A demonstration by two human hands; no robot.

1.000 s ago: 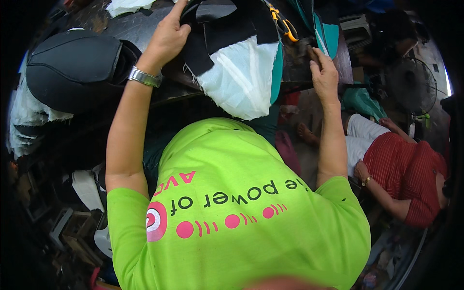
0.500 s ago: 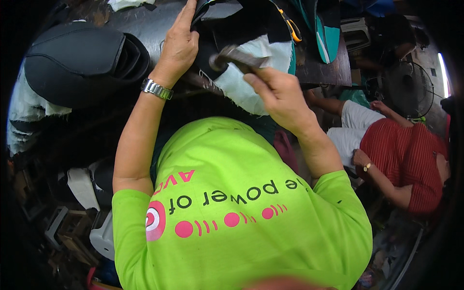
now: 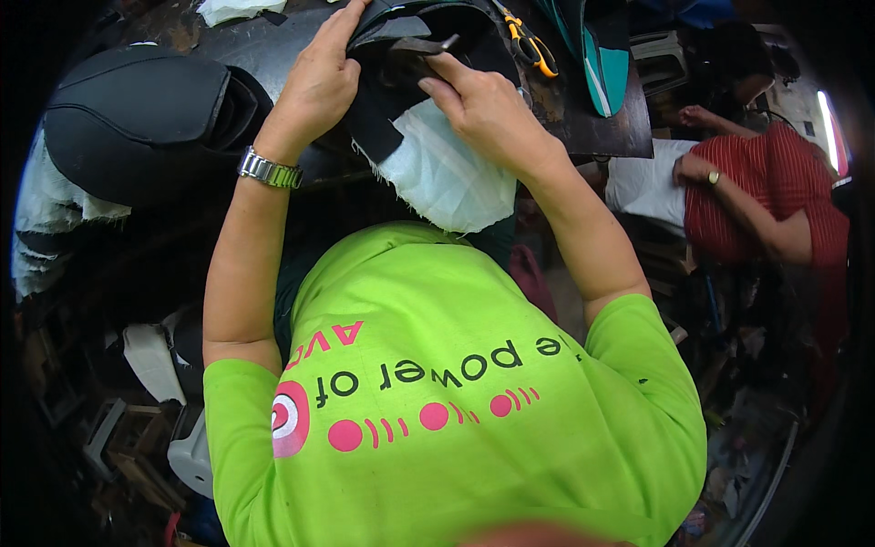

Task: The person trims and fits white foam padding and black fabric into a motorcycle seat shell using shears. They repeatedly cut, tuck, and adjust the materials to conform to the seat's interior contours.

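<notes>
My left hand (image 3: 319,91), with a metal watch at the wrist, grips the edge of a black curved workpiece (image 3: 374,128) on the dark table; some fingertips are hidden behind it. In my closed right hand (image 3: 492,114) is a hammer (image 3: 415,55), its dark metal head a little blurred above the inside of the workpiece. The handle is mostly covered by my fingers. Pale, fray-edged cloth (image 3: 447,178) hangs from the workpiece below my right hand, over the table's near edge.
Orange-and-black scissors (image 3: 530,47) lie right of the workpiece, beside teal and black pieces (image 3: 602,73). A large black padded shell (image 3: 137,118) rests at the left over layered white cloth (image 3: 55,201). A person in a red striped shirt (image 3: 766,191) is at the right.
My right hand and the hammer have moved up and left, farther over the workpiece. My left hand shifted slightly left. The pale cloth shows more fully, and the person at the right has changed posture.
</notes>
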